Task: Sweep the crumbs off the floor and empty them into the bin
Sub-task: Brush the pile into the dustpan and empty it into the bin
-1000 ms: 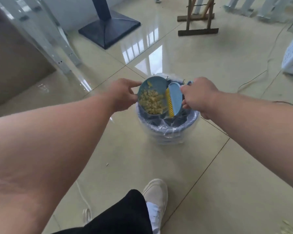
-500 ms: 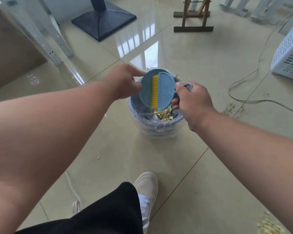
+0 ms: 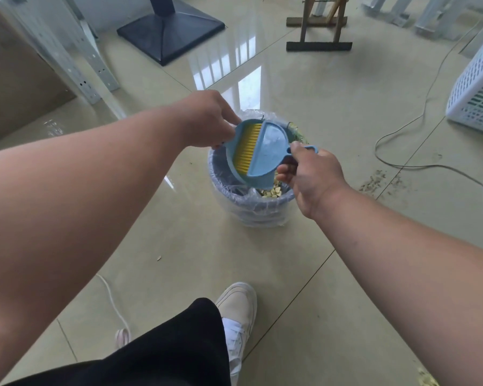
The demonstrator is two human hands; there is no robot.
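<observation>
Fingers of left hand (image 3: 207, 118) grip blue dustpan (image 3: 234, 151), right hand (image 3: 310, 176) pinches blue brush (image 3: 265, 151).
Dustpan tipped over lined bin (image 3: 251, 210); crumbs (image 3: 272, 190) inside bin, more scattered on floor (image 3: 379, 179).

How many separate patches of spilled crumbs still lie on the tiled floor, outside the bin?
3: a scattered patch of brown crumbs right of the plastic-lined grey bin, a pale pile at the bottom right corner, and one stray crumb left of centre. More may lie out of view.
</observation>
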